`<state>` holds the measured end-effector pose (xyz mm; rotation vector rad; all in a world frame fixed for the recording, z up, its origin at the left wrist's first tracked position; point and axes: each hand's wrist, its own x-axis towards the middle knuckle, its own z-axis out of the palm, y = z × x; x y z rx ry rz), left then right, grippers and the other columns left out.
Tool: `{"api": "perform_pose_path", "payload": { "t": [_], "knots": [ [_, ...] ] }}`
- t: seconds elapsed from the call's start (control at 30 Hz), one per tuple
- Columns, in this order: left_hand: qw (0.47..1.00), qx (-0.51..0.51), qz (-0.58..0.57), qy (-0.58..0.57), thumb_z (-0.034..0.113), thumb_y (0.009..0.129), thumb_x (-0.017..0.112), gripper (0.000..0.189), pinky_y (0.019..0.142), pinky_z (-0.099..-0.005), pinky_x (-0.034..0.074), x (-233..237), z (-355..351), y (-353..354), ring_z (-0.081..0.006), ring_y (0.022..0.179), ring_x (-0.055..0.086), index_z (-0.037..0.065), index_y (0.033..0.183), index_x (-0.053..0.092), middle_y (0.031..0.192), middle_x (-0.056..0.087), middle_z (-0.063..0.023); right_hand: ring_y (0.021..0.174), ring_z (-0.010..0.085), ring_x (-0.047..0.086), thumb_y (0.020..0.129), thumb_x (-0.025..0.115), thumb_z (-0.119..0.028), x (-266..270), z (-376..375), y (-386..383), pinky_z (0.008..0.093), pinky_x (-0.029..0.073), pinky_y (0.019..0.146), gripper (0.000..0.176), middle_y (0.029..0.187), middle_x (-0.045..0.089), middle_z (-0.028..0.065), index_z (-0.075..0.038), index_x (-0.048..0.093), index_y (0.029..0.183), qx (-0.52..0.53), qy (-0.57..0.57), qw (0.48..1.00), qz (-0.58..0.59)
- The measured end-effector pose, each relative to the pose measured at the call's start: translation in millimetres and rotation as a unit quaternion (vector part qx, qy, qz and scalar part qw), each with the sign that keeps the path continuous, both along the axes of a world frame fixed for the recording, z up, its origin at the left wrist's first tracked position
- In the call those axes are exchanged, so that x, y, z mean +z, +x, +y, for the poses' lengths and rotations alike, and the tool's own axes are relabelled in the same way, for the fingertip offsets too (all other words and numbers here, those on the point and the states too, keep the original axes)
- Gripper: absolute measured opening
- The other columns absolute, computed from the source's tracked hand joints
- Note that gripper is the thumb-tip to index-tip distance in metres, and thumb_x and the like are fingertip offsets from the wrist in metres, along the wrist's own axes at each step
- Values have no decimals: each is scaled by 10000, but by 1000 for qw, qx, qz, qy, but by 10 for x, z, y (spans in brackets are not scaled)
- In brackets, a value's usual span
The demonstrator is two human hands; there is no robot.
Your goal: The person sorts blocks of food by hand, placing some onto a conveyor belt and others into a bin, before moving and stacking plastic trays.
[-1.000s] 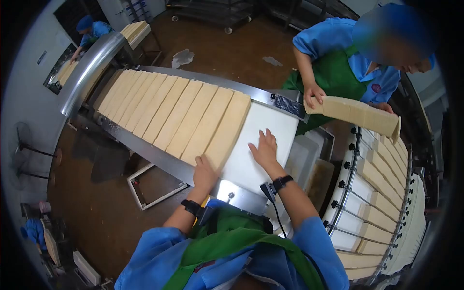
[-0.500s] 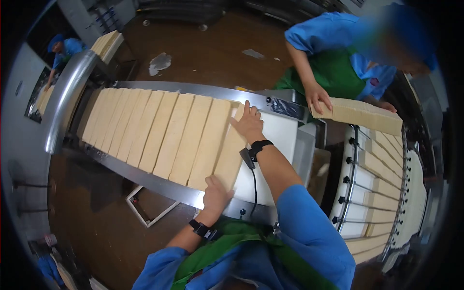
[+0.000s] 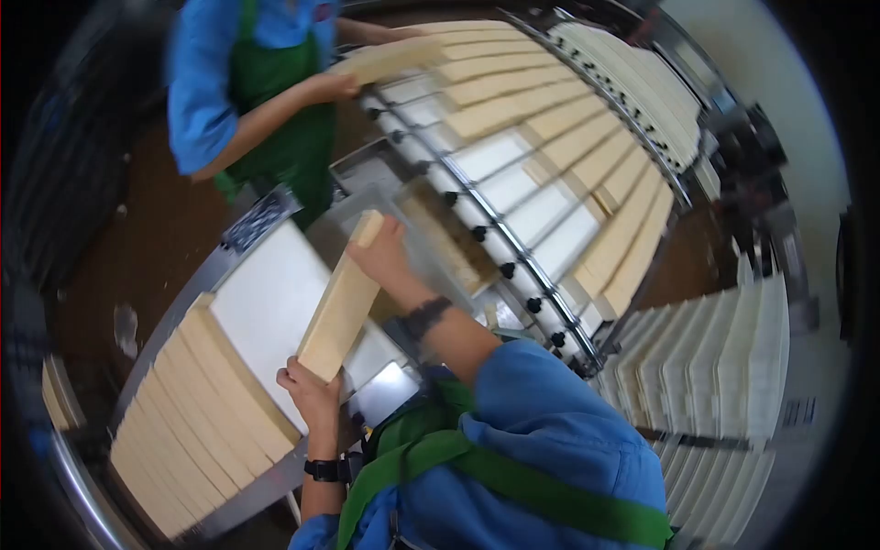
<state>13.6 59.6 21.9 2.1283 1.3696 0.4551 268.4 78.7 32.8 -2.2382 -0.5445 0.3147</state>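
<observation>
A long cream-coloured slab (image 3: 339, 307) is held up at a slant over the bare white belt (image 3: 266, 293). My left hand (image 3: 312, 390) is closed round its near end. At the far end, my right hand (image 3: 383, 252) grips it with fingers and thumb on the sides. Several similar slabs (image 3: 202, 412) stand side by side on the belt to the left, apart from the held one. Black straps ring both wrists; the right one is blurred.
A co-worker's hand (image 3: 330, 87) holds another slab (image 3: 390, 60) at upper left. To the right, more slabs (image 3: 559, 119) lie on a white surface beneath metal rods (image 3: 495, 225) with black knobs. A clear bin (image 3: 454, 247) sits between. White ridged trays (image 3: 706, 357) are stacked at right.
Both hands have lifted the end slab off the row and carried it away to the right. My view has swung right, and the co-worker's slab is now over the rodded surface.
</observation>
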Motion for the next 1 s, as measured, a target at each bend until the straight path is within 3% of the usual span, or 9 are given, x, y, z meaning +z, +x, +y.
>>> {"api": "perform_pose_path", "payload": {
  "t": [0.13,0.2,0.3,0.33,0.43,0.47,0.53,0.83,1.0],
  "knots": [
    [991,-113,-69,11,100,653,749,753,907,-428,442,489,-190,717,-417,1075,468,62,1299,365,1256,302,-241,1024,443,519,742,646,-432,325,-1110,658,499,442,867,733,1176,405,276,11,325,1229,-168,31,979,-111],
    [976,-196,-94,15,90,651,752,749,913,-425,440,723,-371,1052,-409,1104,462,84,1301,381,1280,309,-224,1015,443,534,754,628,-466,582,-1659,1014,498,451,853,743,1203,407,270,18,332,1234,-226,20,973,-47],
    [933,-328,-149,-4,89,648,768,716,903,-416,452,959,-666,1474,-387,1103,480,96,1280,430,1298,332,-194,991,443,550,756,593,-509,710,-2404,1543,477,460,857,742,1213,442,257,13,370,1234,-267,-79,960,-20],
    [916,-369,-153,-25,92,655,769,695,896,-411,458,1031,-767,1591,-379,1089,492,96,1270,445,1295,343,-187,1056,430,523,790,510,-528,737,-2585,1680,495,403,920,675,1190,500,259,14,455,1189,-284,-136,949,-17],
    [866,-472,-140,-85,103,682,764,626,882,-395,470,1081,-1022,1909,-360,1061,520,94,1241,480,1298,352,-177,1141,412,466,842,405,-494,576,-3098,2191,525,297,987,606,1183,538,259,11,533,1150,-171,-318,932,-39],
    [849,-502,-130,-104,108,693,761,603,879,-390,473,1062,-1081,2010,-354,1055,527,92,1232,491,1301,351,-176,1168,413,442,858,368,-478,466,-3194,2384,539,266,994,595,1191,540,256,18,547,1133,-155,-321,933,-47],
    [845,-501,-135,-127,119,722,740,584,876,-385,473,1052,-1165,2185,-351,1057,529,95,1243,478,1303,350,-171,1220,416,394,890,293,-444,342,-3300,2729,566,206,1007,591,1206,543,249,32,574,1098,-122,-328,935,-63],
    [842,-507,-108,-151,119,805,620,513,936,-383,425,979,-1394,2728,-363,1138,469,97,1280,427,1301,346,-177,1270,409,350,873,303,-405,274,-3472,3354,505,200,1048,614,1311,457,260,51,471,1247,-132,-327,935,38],
    [827,-530,-96,-158,96,814,596,508,939,-379,419,808,-1505,2998,-371,1145,461,89,1288,412,1331,306,-196,1317,399,271,877,360,-376,22,-3593,3432,508,206,1048,618,1432,290,247,58,388,1314,-184,-303,929,-107]
  ]
}}
